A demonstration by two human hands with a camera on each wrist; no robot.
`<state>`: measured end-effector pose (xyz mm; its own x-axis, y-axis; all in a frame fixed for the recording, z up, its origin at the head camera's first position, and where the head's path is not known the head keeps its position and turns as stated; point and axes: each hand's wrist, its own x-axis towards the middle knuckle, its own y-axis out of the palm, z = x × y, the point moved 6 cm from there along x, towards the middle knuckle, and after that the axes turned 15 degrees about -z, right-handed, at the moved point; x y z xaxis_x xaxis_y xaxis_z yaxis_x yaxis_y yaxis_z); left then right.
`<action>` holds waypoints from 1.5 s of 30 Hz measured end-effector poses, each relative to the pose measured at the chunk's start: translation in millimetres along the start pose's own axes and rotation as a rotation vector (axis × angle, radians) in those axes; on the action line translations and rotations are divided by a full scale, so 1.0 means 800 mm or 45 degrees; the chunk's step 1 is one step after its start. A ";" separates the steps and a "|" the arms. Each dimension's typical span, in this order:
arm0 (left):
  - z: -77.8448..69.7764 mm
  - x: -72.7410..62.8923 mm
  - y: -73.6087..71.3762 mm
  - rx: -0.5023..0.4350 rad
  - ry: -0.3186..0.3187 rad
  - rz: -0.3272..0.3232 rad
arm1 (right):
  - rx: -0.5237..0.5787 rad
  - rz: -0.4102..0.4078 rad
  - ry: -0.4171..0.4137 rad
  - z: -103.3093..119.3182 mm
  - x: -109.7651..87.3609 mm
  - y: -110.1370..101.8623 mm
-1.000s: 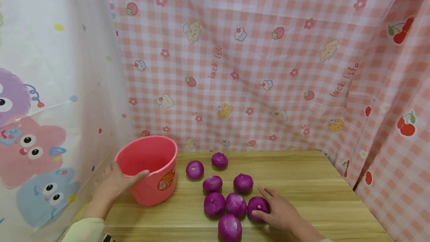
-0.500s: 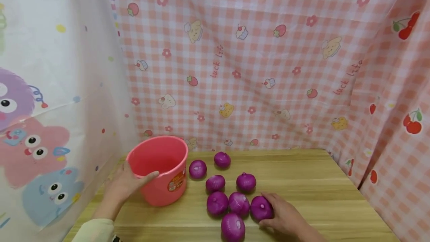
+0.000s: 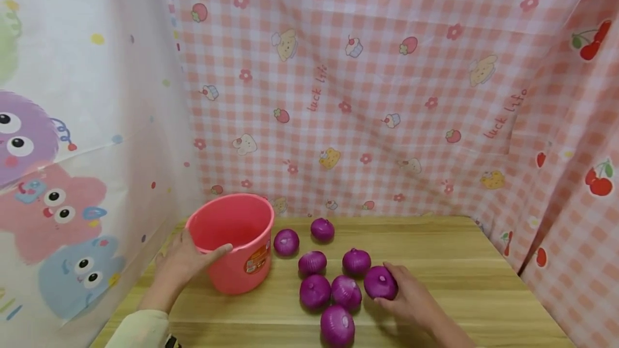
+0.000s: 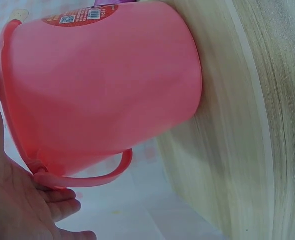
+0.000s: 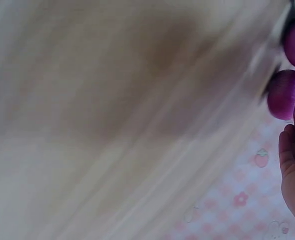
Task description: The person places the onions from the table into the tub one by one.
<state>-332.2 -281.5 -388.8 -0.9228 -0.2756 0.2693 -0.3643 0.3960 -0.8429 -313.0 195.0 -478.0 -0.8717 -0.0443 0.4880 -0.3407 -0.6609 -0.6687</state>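
Note:
My left hand (image 3: 178, 265) holds the pink plastic bucket (image 3: 237, 278) by its rim, thumb along the near side. The left wrist view shows the bucket's outer wall (image 4: 102, 85) and curved handle (image 4: 100, 179), with my fingers beside the handle's end. At the right of a group of purple onions, my right hand (image 3: 415, 297) grips one red onion (image 3: 380, 283) between thumb and fingers, seemingly just above the table. Only part of this hand (image 5: 293, 182) appears at the right edge of the right wrist view.
Several other red onions lie between bucket and right hand, including a nearest one (image 3: 337, 326) and a far one (image 3: 322, 230). The wooden table (image 3: 450, 251) ends at a pink checked curtain (image 3: 367, 85). A white printed curtain (image 3: 121, 122) hangs at the left.
My right fingers have closed around the onion and moved it slightly away from me. The bucket, with my left hand at it, has shifted right, nearer the onions.

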 end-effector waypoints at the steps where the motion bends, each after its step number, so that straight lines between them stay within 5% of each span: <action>1: 0.000 0.001 0.000 -0.007 -0.001 0.000 | 0.001 -0.017 -0.007 0.004 0.004 -0.001; 13: 0.001 0.004 -0.001 0.012 -0.002 -0.039 | 0.133 -0.021 -0.002 0.068 0.058 0.013; 24: -0.004 0.006 -0.003 0.039 0.102 -0.136 | 0.164 -0.021 -0.055 0.097 0.078 0.025; 45: -0.001 -0.002 0.002 0.060 0.138 -0.268 | 0.248 0.033 -0.037 0.158 0.115 0.052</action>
<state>-331.7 -279.9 -390.3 -0.8362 -0.2511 0.4876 -0.5461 0.2978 -0.7830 -363.3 68.9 -390.1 -0.8679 -0.0827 0.4897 -0.2414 -0.7915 -0.5615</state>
